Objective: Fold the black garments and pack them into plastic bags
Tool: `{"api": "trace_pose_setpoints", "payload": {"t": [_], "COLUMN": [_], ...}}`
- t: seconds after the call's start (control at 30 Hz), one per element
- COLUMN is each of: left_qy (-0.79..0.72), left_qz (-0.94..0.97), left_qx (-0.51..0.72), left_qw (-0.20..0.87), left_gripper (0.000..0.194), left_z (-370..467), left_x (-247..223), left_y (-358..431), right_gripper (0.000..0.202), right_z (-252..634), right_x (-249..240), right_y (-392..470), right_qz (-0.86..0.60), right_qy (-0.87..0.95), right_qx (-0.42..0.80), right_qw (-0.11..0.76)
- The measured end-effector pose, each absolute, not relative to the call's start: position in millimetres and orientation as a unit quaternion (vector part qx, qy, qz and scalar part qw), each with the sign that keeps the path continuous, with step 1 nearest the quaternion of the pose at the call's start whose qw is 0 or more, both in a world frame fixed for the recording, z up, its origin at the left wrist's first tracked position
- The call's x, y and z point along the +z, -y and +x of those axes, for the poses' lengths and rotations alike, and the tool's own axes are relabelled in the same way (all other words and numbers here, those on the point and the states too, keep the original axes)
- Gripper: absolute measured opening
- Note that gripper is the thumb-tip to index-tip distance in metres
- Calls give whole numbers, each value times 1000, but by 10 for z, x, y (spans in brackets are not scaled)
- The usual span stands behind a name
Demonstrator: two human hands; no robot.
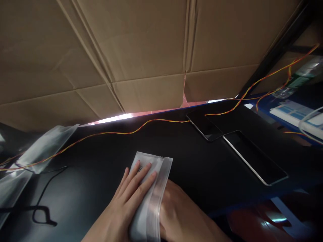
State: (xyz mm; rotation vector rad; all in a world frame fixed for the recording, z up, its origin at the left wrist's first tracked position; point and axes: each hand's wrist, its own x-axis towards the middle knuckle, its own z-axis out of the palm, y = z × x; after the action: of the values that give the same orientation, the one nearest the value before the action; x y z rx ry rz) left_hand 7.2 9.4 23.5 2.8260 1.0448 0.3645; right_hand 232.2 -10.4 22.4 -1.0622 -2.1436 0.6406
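Observation:
A frosted, whitish plastic pouch (150, 198) with a clear strip along its right side stands tilted over the black table (101, 161). My left hand (132, 191) lies against the pouch's face, its fingers stretched out and spread. Behind the pouch's right edge is my right hand (174, 208); its fingers are hidden by the pouch, so what they hold does not show.
Two dark phones (254, 158) (205, 126) lie to the right. A red-yellow twisted wire (113, 132) crosses the table. Plastic bags (47, 148) and a black cord (41, 215) are at left. Cardboard (151, 50) rises behind; a bottle (300, 79) is far right.

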Motion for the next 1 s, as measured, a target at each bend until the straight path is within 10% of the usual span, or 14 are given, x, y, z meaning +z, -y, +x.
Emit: {"api": "trace_pose_setpoints", "payload": {"t": [0.3, 0.5, 0.7, 1.0], "left_qy": [-373, -354, -349, -224], "left_qz": [924, 926, 926, 956], "left_qx": [83, 79, 93, 168], "left_qw": [-24, -108, -108, -84], "left_gripper": [145, 141, 144, 53], "left_z": [-19, 155, 208, -72], "left_x": [49, 98, 99, 173], "left_y": [-168, -149, -133, 19], "right_gripper": [101, 54, 59, 29], "right_z": [2792, 2767, 2544, 2925], "right_x": [46, 97, 9, 103], "right_y": [20, 98, 107, 187], "right_qz": [-488, -499, -545, -537], "right_qy": [831, 822, 790, 750], "right_qx": [181, 179, 158, 214], "right_qw": [198, 207, 232, 323]}}
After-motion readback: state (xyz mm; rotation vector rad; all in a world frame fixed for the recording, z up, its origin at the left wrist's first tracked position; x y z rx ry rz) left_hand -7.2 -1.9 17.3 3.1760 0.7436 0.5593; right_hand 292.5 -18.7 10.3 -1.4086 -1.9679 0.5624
